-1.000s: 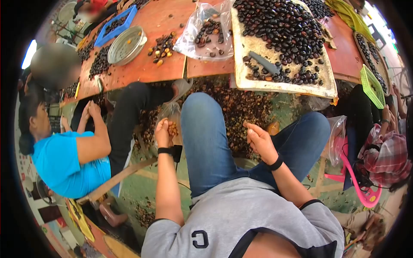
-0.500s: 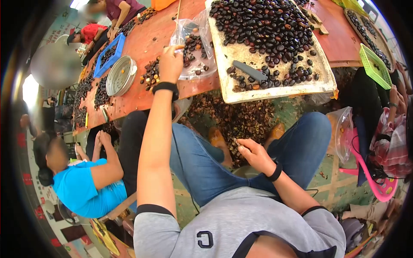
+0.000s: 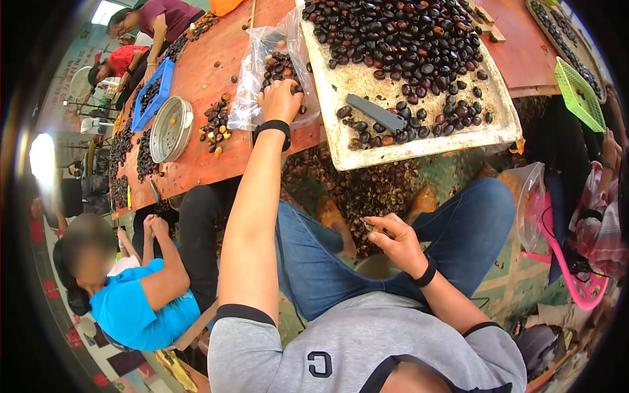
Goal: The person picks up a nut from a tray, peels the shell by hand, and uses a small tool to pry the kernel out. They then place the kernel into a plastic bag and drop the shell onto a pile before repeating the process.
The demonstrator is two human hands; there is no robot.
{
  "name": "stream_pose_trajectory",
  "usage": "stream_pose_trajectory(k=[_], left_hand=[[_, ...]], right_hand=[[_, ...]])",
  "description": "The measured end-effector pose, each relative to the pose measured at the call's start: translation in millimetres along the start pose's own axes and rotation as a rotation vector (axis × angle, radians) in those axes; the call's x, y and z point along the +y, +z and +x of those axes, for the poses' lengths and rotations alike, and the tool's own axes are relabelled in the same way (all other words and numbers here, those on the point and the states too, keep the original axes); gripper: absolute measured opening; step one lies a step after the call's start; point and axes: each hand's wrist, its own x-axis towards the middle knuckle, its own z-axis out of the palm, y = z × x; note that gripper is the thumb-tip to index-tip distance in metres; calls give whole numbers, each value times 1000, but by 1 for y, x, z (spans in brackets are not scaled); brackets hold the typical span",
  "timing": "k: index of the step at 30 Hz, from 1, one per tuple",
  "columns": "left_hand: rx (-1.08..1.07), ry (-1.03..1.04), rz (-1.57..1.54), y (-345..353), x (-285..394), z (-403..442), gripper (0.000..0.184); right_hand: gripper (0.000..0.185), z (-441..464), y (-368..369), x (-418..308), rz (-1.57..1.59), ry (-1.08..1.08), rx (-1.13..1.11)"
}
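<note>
My left hand (image 3: pixel 280 103) reaches over the table to dark, glossy nuts (image 3: pixel 278 69) lying on a clear plastic bag (image 3: pixel 246 95). Its fingers are curled down among them, and the fingertips are partly hidden. Low between my knees, my right hand (image 3: pixel 398 245) is closed in a pinch on a small greyish thing, too small to name. Right of my left hand, a worn cream tray (image 3: pixel 331 108) carries a large heap of dark nuts (image 3: pixel 400 39). A grey-handled tool (image 3: pixel 375 111) lies across the tray's near part.
A metal colander (image 3: pixel 171 131) and a blue basket (image 3: pixel 152 95) stand on the red table (image 3: pixel 209 72) at left. Nearby lies a small nut pile (image 3: pixel 216 124). Shells (image 3: pixel 367 190) cover the floor below. A person in blue (image 3: pixel 141 295) sits at left; a green basket (image 3: pixel 576 95) is at right.
My left hand has moved right and curled down onto the nuts on the bag. The bag lies more spread out. My right hand has shifted slightly, still pinching.
</note>
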Motion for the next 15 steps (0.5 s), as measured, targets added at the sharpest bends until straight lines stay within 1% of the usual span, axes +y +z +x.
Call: stream_pose_trajectory(k=[4,5,6,7,8,9,10,11,13,15], left_hand=[[55,39,-2,8,0,-4,29],[104,34,-44,7,-1,-5,29],[153,30,-84,5,0,-8,28],[152,34,-84,-2,4,-14,28],[126,-50,-480,-10,8,-24,28],[94,-135,-875,-22,13,-35,27],[137,-45,-1049,-32,20,-51,26],[127,-46,-1045,-45,28,-70,26],[-123,-256,-1719,-65,40,-109,24],[-314,-276,-2020,-65,46,-145,26]], right_hand=[[26,-2,4,-1,18,84,-60],[25,-3,4,-1,9,102,-85],[25,-3,4,-2,10,102,-81],[26,-4,4,-2,79,132,-56],[28,-4,4,-2,150,162,-30],[28,-4,4,-2,155,162,-27],[30,-4,3,-4,172,128,-1],[32,-5,2,-6,190,100,26],[37,-4,-1,-18,150,32,34],[40,-1,1,-27,82,-113,88]])
